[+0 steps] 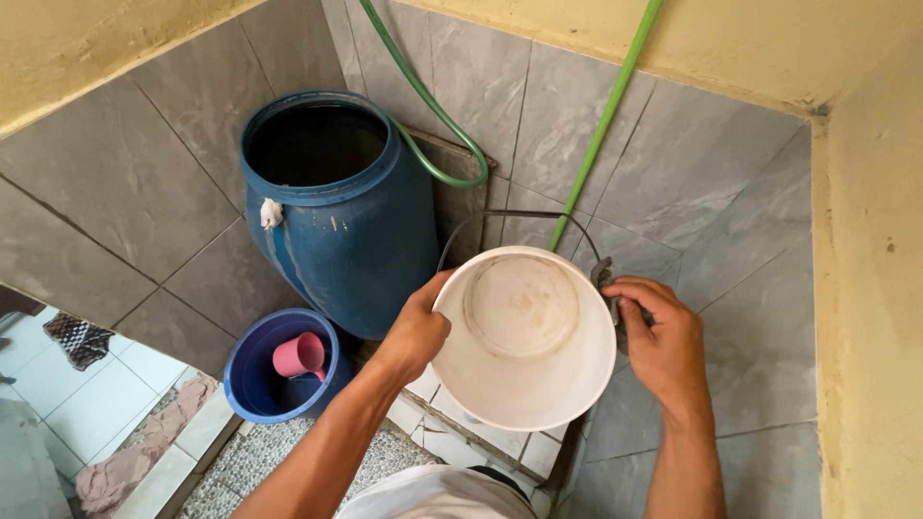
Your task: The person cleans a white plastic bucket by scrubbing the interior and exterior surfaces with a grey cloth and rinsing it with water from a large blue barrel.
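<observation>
I hold a white plastic bucket [524, 336] tipped so that its empty, slightly stained inside faces me. My left hand [415, 332] grips the bucket's left rim. At the right rim, my right hand [661, 346] is closed around the joint of the thin dark wire handle [519, 219], which arcs up behind the bucket. A tall blue barrel [338, 207] with an open dark mouth stands just beyond the left hand.
A small blue bucket [258, 384] holding a pink dipper cup [301, 356] sits on the floor at the barrel's foot. A dark green hose [433, 106] loops over the barrel's rim; a light green one [608, 115] runs down the grey tiled wall. Rags lie at lower left.
</observation>
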